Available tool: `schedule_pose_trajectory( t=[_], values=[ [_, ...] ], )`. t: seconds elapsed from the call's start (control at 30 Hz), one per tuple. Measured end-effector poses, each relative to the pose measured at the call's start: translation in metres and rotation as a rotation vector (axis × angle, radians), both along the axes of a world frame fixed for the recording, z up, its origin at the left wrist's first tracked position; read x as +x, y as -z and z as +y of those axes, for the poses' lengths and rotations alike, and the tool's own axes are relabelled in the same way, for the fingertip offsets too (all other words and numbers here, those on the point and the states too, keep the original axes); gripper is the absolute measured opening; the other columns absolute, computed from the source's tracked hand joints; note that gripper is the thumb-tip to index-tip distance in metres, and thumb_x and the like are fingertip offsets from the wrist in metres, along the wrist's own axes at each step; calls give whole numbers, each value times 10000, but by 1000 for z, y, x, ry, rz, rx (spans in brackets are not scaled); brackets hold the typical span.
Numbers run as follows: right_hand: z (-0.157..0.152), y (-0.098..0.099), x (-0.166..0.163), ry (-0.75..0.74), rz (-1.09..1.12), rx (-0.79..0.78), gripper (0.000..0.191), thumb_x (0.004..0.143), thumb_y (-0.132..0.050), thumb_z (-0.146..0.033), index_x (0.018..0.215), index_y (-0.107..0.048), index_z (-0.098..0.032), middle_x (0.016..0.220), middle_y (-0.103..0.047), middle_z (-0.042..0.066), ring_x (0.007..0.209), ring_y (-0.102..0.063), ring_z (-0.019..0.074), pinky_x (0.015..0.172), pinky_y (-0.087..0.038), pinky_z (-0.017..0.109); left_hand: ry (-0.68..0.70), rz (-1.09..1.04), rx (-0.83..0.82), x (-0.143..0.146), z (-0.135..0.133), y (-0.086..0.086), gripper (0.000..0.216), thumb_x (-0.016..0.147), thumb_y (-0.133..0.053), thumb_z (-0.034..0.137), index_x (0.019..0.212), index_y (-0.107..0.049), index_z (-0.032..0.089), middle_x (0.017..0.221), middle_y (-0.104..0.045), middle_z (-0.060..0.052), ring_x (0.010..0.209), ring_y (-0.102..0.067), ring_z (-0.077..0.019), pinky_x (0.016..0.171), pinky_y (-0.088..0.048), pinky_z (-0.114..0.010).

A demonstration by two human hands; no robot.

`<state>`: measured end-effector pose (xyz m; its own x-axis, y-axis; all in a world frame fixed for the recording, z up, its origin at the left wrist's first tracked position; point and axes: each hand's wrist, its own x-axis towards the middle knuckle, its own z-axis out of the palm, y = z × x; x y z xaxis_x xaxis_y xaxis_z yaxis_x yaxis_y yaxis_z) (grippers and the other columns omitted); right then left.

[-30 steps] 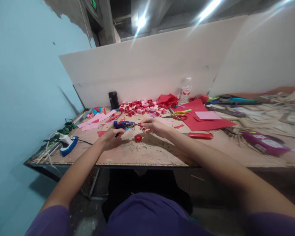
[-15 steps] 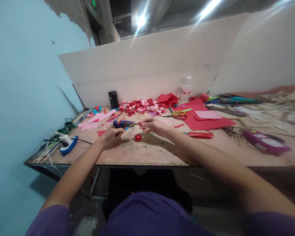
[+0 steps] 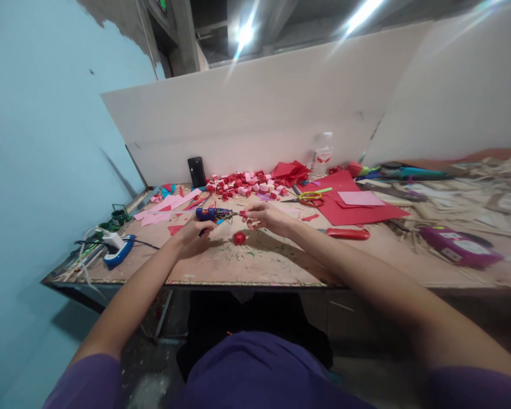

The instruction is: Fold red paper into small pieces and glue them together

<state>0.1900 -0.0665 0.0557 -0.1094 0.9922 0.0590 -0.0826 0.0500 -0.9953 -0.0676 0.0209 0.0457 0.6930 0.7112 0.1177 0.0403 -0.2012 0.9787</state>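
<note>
My left hand (image 3: 198,228) is closed round the handle of a blue hot glue gun (image 3: 210,214), held level above the table with its nozzle to the right. Facing it, my right hand (image 3: 262,216) pinches a small red paper piece (image 3: 243,214) between thumb and fingers. The nozzle tip is at this piece; whether they touch is too small to tell. Below the hands, a red folded paper cube (image 3: 239,238) rests on the tabletop (image 3: 221,264).
Behind my hands lies a heap of red and pink paper cubes (image 3: 247,185), beside a black phone (image 3: 196,172). Scissors (image 3: 310,199), red paper sheets (image 3: 361,213), a red-handled knife (image 3: 348,233) and a purple tape measure (image 3: 460,247) lie rightward. A blue power strip (image 3: 120,253) sits left.
</note>
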Motion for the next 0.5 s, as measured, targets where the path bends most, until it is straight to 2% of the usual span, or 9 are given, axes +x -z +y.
schedule_pose_trajectory(
  t=[0.5],
  values=[
    [-2,-3,-1,-8,-18,8,233,689,-918,-289,813,-767,-162,828,-735,54,684,-654,129,592,-527,243,-2,-5,12,-1,4,5,342,707,-681,267,467,-448,195,426,-384,28,437,-356,-89,511,-334,-284]
  ],
)
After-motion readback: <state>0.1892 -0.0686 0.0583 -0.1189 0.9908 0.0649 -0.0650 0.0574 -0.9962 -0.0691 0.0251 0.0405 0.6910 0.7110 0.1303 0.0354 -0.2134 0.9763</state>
